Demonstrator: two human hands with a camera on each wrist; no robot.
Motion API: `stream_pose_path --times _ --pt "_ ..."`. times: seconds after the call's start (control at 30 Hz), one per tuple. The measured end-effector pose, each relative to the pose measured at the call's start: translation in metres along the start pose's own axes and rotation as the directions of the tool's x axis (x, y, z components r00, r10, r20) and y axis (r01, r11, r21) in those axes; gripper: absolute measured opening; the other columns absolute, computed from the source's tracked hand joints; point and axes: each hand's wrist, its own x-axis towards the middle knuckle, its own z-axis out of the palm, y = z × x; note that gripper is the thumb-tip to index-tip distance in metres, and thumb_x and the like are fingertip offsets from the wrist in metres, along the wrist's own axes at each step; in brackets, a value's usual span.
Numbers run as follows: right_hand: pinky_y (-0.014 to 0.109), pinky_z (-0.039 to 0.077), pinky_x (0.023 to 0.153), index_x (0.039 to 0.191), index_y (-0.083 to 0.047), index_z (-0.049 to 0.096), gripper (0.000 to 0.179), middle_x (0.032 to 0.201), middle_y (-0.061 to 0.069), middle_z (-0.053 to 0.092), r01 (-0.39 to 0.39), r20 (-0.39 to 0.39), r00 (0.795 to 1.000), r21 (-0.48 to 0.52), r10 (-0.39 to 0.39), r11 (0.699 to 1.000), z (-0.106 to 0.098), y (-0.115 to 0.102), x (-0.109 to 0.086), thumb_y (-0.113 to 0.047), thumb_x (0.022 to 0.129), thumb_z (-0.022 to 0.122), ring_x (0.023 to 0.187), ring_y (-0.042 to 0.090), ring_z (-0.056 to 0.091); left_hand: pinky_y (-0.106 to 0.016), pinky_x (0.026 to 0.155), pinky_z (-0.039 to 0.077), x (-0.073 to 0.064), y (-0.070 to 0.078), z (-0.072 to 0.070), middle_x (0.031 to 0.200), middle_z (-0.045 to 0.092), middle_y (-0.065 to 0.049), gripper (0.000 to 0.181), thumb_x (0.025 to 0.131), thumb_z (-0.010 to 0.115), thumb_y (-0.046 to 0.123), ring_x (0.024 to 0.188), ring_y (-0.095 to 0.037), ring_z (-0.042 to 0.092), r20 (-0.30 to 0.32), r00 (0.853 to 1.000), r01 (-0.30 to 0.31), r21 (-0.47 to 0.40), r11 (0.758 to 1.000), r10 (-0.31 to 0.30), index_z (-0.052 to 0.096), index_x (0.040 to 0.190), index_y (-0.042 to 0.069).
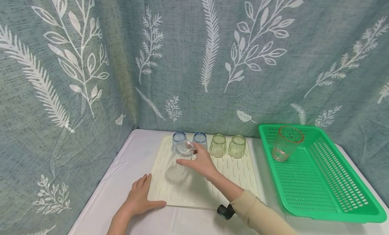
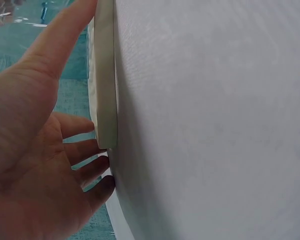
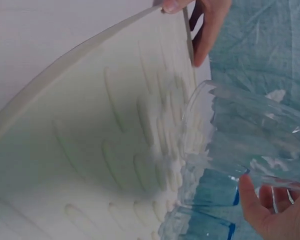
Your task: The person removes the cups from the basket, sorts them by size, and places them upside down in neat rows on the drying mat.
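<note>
My right hand (image 1: pixel 203 160) grips a clear drinking glass (image 1: pixel 179 165) near its base, thumb on one side and fingers on the other. The glass is upside down over the left part of a cream drying mat (image 1: pixel 218 191), its wide mouth facing the mat in the right wrist view. At the mat's near left corner rests my left hand (image 1: pixel 138 196), thumb along the front edge and fingers by the left edge. Behind the clear glass stand two upturned blue glasses (image 1: pixel 200 138), partly hidden, with two upturned green glasses (image 1: pixel 218 147) to their right.
A green plastic basket (image 1: pixel 278 191) stands right of the mat, holding a clear glass with a red rim (image 1: pixel 285 145). A leaf-patterned curtain (image 1: pixel 188 59) hangs behind and at both sides. White cloth (image 1: pixel 130 150) covers the table.
</note>
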Motion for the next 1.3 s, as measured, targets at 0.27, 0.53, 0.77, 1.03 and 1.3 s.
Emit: stream_pose_path --times 0.27,0.53,0.77,1.03,1.3 --pt "0.033 0.049 0.073 0.132 -0.007 0.057 0.07 0.116 0.007 0.059 0.107 0.047 0.993 -0.083 -0.104 0.991 0.012 -0.003 0.005 -0.034 0.074 0.085 0.099 0.021 0.054 -0.069 0.104 0.026 0.001 0.0 -0.001 0.146 0.025 -0.041 0.12 0.068 0.086 0.05 0.132 -0.058 0.023 0.008 1.0 0.004 0.009 1.0 -0.004 0.024 0.144 -0.018" --pt "0.033 0.051 0.072 0.133 -0.006 0.056 0.073 0.117 0.01 0.06 0.091 0.062 0.995 -0.127 -0.083 0.988 0.019 -0.004 0.007 -0.036 0.073 0.085 0.1 0.023 0.056 -0.068 0.104 0.026 0.001 -0.001 0.0 0.145 0.025 -0.041 0.12 0.067 0.086 0.049 0.132 -0.058 0.023 0.003 1.0 0.0 0.002 1.0 0.0 0.024 0.144 -0.018" --pt "0.03 0.05 0.074 0.131 -0.006 0.058 0.07 0.119 0.011 0.06 0.137 0.067 0.99 -0.167 -0.127 0.976 0.024 -0.003 0.01 -0.036 0.074 0.084 0.1 0.023 0.057 -0.069 0.104 0.026 0.0 0.0 0.0 0.145 0.025 -0.041 0.119 0.067 0.086 0.048 0.132 -0.057 0.023 -0.001 1.0 -0.007 -0.005 1.0 0.007 0.024 0.144 -0.018" --pt "0.031 0.05 0.077 0.131 -0.008 0.057 0.068 0.122 0.011 0.06 0.151 0.074 0.987 -0.168 -0.14 0.974 0.025 -0.002 0.01 -0.037 0.075 0.083 0.1 0.024 0.057 -0.069 0.104 0.026 0.0 0.0 0.001 0.145 0.025 -0.041 0.118 0.068 0.086 0.049 0.131 -0.058 0.023 0.0 1.0 -0.007 -0.006 1.0 0.007 0.024 0.144 -0.017" --pt "0.032 0.05 0.078 0.135 -0.007 0.054 0.074 0.127 0.011 0.058 0.157 0.081 0.986 -0.161 -0.145 0.974 0.025 -0.001 0.01 -0.038 0.076 0.083 0.102 0.025 0.058 -0.069 0.104 0.025 0.001 -0.001 0.001 0.146 0.024 -0.041 0.119 0.068 0.086 0.049 0.132 -0.057 0.023 0.005 1.0 -0.001 -0.007 1.0 0.001 0.024 0.145 -0.017"
